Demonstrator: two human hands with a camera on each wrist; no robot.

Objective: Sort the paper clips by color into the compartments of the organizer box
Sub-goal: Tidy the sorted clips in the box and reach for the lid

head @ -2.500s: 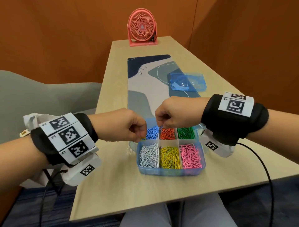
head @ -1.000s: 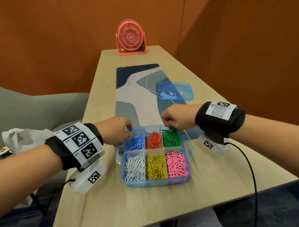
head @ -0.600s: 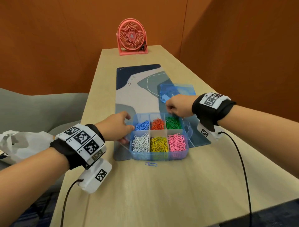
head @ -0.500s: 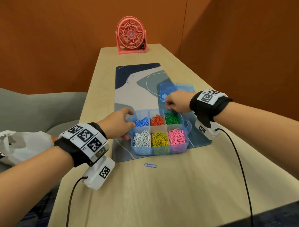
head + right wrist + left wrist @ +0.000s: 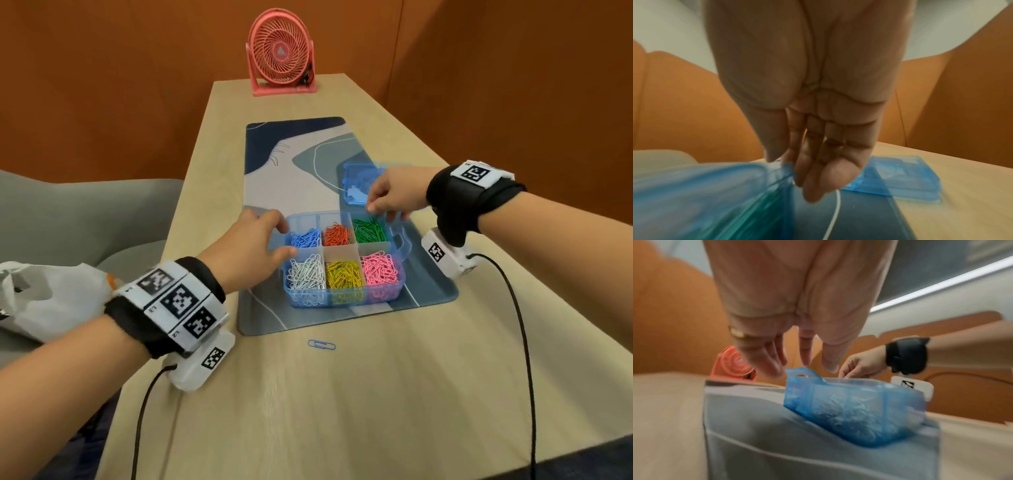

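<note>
The left hand [image 5: 253, 246] rests against the left wall of the organizer box [image 5: 342, 294], fingers loosely spread and gripping nothing. The right hand [image 5: 394, 197] pinches the box's far right rim above the green clips [image 5: 369, 230], though blur in the wrist view leaves the grip unclear. The box sits on a patterned mat [image 5: 301, 164] on the desk [image 5: 359, 394], holding blue, orange and green clips behind white, yellow and pink ones. One blue paper clip [image 5: 322, 344] lies loose on the desk, just in front of the mat. The blue lid [image 5: 356, 185] lies behind the box.
</note>
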